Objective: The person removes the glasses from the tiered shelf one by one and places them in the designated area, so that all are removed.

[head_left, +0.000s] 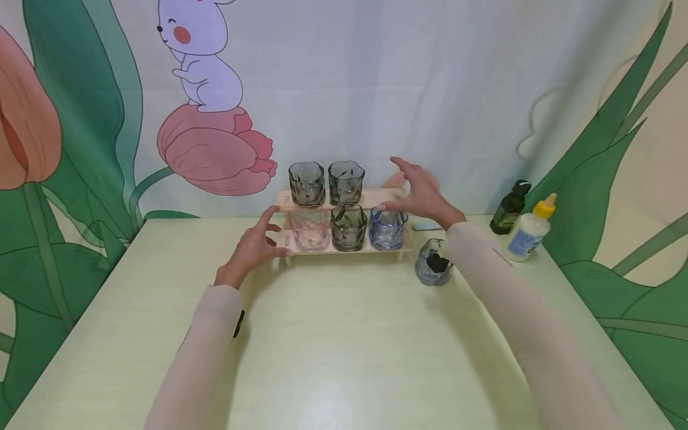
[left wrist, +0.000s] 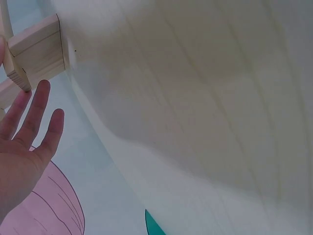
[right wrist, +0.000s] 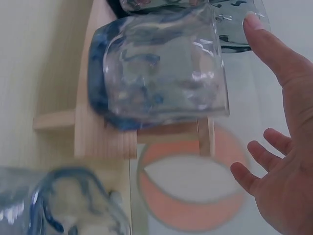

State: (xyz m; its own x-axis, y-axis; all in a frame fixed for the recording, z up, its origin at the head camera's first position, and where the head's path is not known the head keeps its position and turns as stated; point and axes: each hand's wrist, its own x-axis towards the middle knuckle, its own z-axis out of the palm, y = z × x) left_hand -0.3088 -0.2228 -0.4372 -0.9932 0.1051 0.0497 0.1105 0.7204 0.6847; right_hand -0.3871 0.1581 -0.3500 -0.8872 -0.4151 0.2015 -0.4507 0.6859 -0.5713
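Observation:
A two-step wooden rack [head_left: 285, 240] stands at the table's back edge. Two grey glasses [head_left: 307, 184] occupy its upper step; a pink glass [head_left: 310, 230], a dark grey glass [head_left: 348, 228] and a blue glass [head_left: 388, 230] line the lower one. At the rack's left end is my left hand [head_left: 251, 245], its straight, spread fingers touching the wood [left wrist: 36, 49]. My right hand [head_left: 421, 194] hovers over the right end, fingers spread and holding nothing, thumb near the blue glass's rim. A bluish-grey glass [head_left: 430, 272] is on the table, partly hidden by the right wrist.
Right of the rack, at the back right, stand a dark bottle with a black cap [head_left: 507, 209] and a white bottle with a yellow nozzle [head_left: 527, 236]. A printed curtain [head_left: 322, 89] hangs directly behind the table [head_left: 344, 334].

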